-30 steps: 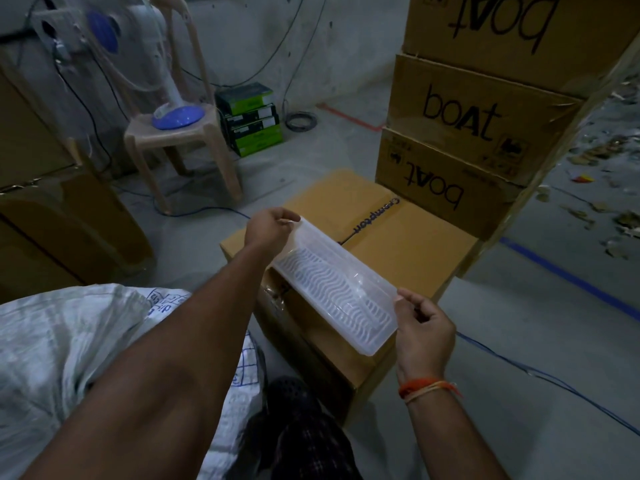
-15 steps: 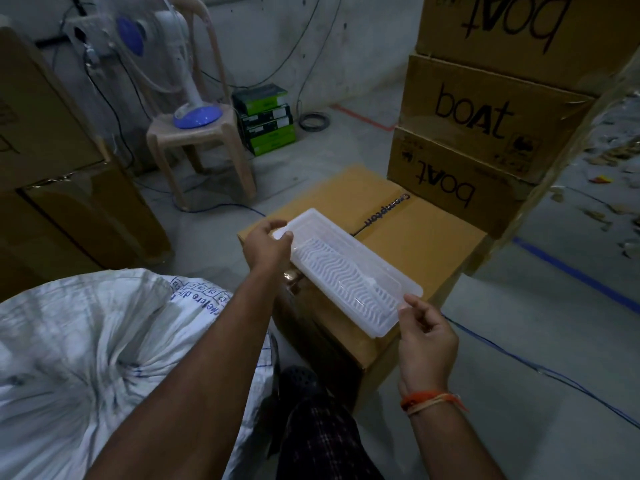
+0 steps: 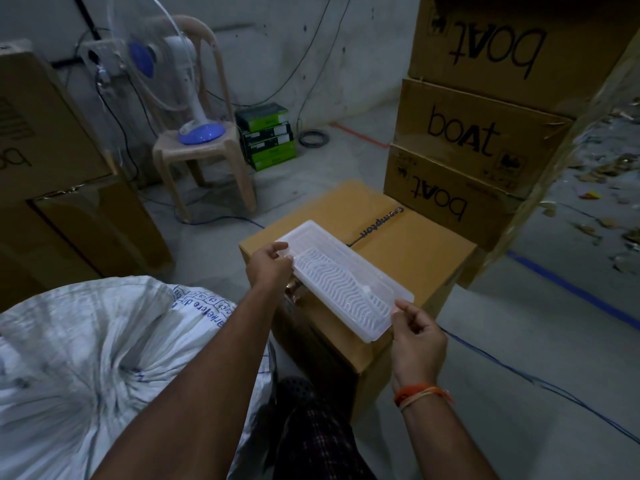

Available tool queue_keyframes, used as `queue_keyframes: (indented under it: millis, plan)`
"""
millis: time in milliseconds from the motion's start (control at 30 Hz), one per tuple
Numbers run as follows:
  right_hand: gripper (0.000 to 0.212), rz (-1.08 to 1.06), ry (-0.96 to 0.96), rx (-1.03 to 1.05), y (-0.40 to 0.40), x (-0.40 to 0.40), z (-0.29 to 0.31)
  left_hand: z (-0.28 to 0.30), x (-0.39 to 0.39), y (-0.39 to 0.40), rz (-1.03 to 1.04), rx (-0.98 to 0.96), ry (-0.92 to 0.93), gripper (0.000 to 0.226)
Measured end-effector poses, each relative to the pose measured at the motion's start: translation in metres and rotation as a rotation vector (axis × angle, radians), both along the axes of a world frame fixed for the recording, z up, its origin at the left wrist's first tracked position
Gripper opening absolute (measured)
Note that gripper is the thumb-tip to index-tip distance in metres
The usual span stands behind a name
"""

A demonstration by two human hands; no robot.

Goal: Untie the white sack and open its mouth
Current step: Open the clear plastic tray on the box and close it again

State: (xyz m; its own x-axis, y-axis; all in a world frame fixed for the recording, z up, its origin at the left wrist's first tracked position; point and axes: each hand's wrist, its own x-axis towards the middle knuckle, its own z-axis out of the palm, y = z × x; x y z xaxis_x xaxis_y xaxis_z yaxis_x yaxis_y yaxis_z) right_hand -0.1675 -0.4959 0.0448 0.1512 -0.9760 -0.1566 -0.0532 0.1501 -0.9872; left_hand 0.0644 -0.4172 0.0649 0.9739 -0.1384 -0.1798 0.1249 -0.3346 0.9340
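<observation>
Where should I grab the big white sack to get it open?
Grab the gathered neck of the white sack, where the creases bunch together on top. Come from above: that spot faces up, and the rest is smooth, bulging fabric. Both the left hand and right hand now hold the plastic tray.

Concrete floor (image 3: 485, 393) under sack (image 3: 86, 358), cartons (image 3: 408, 258)

Dim, flat light around me, brightest on the floor at right of frame. The white sack (image 3: 104, 358) at lower left smears with motion blur. Frame edges bow; my forearms look soft.
</observation>
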Motion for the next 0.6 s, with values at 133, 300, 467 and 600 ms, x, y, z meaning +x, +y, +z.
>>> queue_keyframes:
  millis: [133, 300, 467, 600]
  plan:
    - [0.017, 0.004, -0.005, 0.010, 0.000, 0.000, 0.000, -0.004, -0.002, 0.002, -0.032, -0.056, 0.017, 0.034]
    - [0.018, 0.006, -0.004, 0.019, 0.000, -0.001, 0.004, 0.000, -0.005, 0.004, -0.059, -0.062, 0.043, 0.036]
    - [0.017, 0.053, 0.023, -0.004, 0.003, -0.007, 0.010, 0.007, -0.018, 0.017, -0.100, 0.046, -0.065, 0.039]
    - [0.016, 0.068, 0.113, -0.106, 0.015, -0.014, 0.026, 0.017, -0.033, 0.039, -0.071, 0.115, -0.180, 0.033]
